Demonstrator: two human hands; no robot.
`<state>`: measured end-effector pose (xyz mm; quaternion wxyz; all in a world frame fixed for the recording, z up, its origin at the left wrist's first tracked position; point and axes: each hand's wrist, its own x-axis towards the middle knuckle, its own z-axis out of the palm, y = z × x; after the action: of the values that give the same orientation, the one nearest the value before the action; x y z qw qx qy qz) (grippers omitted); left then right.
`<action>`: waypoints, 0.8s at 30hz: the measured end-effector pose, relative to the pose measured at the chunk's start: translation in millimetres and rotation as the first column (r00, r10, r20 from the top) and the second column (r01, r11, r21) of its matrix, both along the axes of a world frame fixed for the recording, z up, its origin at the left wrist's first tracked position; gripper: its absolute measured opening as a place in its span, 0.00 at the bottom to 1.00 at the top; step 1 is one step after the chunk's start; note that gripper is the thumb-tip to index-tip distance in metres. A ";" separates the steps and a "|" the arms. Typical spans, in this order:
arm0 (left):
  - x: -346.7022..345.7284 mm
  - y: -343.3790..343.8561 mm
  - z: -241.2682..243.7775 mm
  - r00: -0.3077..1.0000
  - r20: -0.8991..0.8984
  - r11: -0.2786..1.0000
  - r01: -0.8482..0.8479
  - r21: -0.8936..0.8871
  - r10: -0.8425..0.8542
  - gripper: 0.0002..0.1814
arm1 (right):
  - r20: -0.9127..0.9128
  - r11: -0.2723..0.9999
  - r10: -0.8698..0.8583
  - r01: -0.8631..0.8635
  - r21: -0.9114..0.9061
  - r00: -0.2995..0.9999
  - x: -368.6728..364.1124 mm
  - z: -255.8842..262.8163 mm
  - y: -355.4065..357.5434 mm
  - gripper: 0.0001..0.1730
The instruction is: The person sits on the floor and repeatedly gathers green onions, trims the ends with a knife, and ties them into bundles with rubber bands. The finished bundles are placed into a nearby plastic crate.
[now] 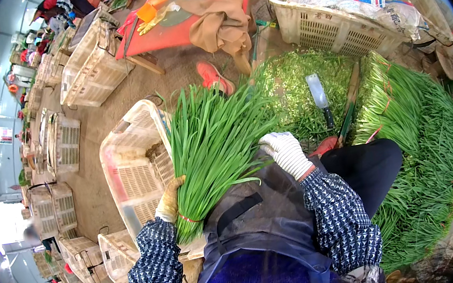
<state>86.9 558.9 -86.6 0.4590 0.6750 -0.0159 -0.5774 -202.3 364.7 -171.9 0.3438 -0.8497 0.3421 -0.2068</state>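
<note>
My left hand [170,200], in a stained yellowish glove, grips a large bunch of garlic chives [214,143] from its left side. A red band [188,218] circles the bunch close to its lower end. The leaves fan up and to the right across my lap. My right hand [285,151], in a white ribbed glove, is at the right edge of the leaves, above the dark apron [256,206]. Its fingers are curled, and whether they pinch any leaves is hidden. To its right, a cleaver [318,93] with a black handle lies on green trimmings [288,90].
An open plastic crate [125,172] stands at my left. Many banded chive bunches [421,150] are heaped at my right. Ahead are a red low table [169,29] with a brown cloth [219,22] and a crate [332,29] holding woven sacks. More crates [92,69] line the left.
</note>
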 end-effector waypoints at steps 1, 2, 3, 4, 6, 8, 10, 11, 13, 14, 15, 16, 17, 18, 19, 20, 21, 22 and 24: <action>0.0 -0.5 0.5 1.000 0.000 1.000 0.010 0.003 -0.010 0.25 | 0.012 1.000 0.001 -0.001 0.011 1.000 -0.5 -0.9 0.5 0.10; -0.6 -0.9 1.8 1.000 -0.014 1.000 -0.007 0.008 0.007 0.25 | 0.052 0.995 0.024 -0.019 -0.099 0.998 -1.0 -5.7 -0.4 0.10; -2.1 -2.3 3.7 0.999 -0.030 1.000 -0.023 0.012 0.023 0.25 | 0.240 0.963 -0.096 0.029 0.269 0.966 -0.9 -8.5 2.2 0.08; -3.1 -3.1 4.6 0.998 -0.046 0.999 -0.038 0.016 0.039 0.24 | 0.362 0.799 -0.273 0.001 0.602 0.891 -1.3 -11.0 5.5 0.07; -0.6 -1.7 0.0 0.999 -0.035 1.000 -0.023 -0.001 0.023 0.24 | 0.334 0.389 -0.632 -0.086 0.917 0.699 -0.5 -14.8 7.5 0.04; 1.7 0.7 -3.5 0.999 -0.034 1.000 -0.030 -0.006 0.030 0.24 | 0.287 0.315 -0.761 -0.055 0.947 0.581 -3.1 -16.0 11.0 0.04; -0.6 -1.0 -5.9 0.998 -0.051 0.999 -0.048 0.003 0.048 0.24 | 0.278 0.383 -0.680 0.005 0.924 0.678 -19.3 -16.0 18.7 0.09; -1.3 -0.9 -4.2 0.997 -0.058 0.999 -0.049 0.007 0.049 0.24 | 0.323 0.425 -0.584 -0.058 0.903 0.745 -22.4 -15.1 29.9 0.12; -3.9 -1.0 -0.1 0.995 -0.080 0.999 -0.052 0.009 0.052 0.24 | 0.398 0.489 -0.365 -0.190 0.851 0.842 -25.1 13.2 48.7 0.19; -2.9 -0.2 -2.3 0.996 -0.077 0.999 -0.051 0.011 0.052 0.24 | 0.439 0.439 -0.281 -0.293 0.849 0.853 -25.8 18.8 54.0 0.24; -1.3 0.5 -5.1 0.996 -0.075 0.999 -0.048 0.010 0.049 0.24 | 0.484 0.380 -0.198 -0.389 0.840 0.852 -26.4 26.2 57.6 0.29; 0.2 1.2 -6.2 0.997 -0.069 0.999 -0.046 0.013 0.046 0.25 | 0.488 0.316 -0.220 -0.412 0.855 0.844 -22.1 41.9 61.5 0.29; 0.9 2.2 -7.0 0.997 -0.066 0.999 -0.043 0.015 0.044 0.24 | 0.507 0.306 -0.217 -0.435 0.847 0.834 -17.9 42.4 65.6 0.28; 0.6 1.3 -7.0 0.997 -0.063 0.999 -0.038 0.016 0.039 0.24 | 0.521 0.301 -0.227 -0.450 0.841 0.822 -16.9 39.9 65.8 0.27; 0.1 0.5 -6.9 0.998 -0.060 0.999 -0.034 0.016 0.034 0.24 | 0.536 0.296 -0.238 -0.465 0.835 0.810 -15.6 35.8 65.9 0.26; -0.9 0.0 -6.8 0.998 -0.057 1.000 -0.029 0.011 0.030 0.24 | 0.506 0.256 -0.355 -0.439 0.861 0.786 -16.4 26.4 68.0 0.24; -0.9 0.9 -7.6 0.998 -0.053 0.999 -0.031 0.005 0.031 0.24 | 0.468 0.210 -0.461 -0.420 0.883 0.754 -15.4 27.2 66.9 0.23; 0.0 2.1 -8.3 0.998 -0.049 0.999 -0.033 -0.002 0.033 0.23 | 0.397 0.185 -0.518 -0.354 0.917 0.757 -16.4 28.1 64.4 0.22; 4.9 5.0 -13.9 0.999 -0.035 1.000 -0.026 -0.007 0.026 0.24 | 0.341 0.184 -0.462 -0.288 0.940 0.819 -20.9 29.4 65.3 0.24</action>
<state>91.8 563.9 -100.4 0.4692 0.6631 -0.0014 -0.5832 -223.2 429.9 -142.5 0.8728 -0.3034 0.3253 -0.2010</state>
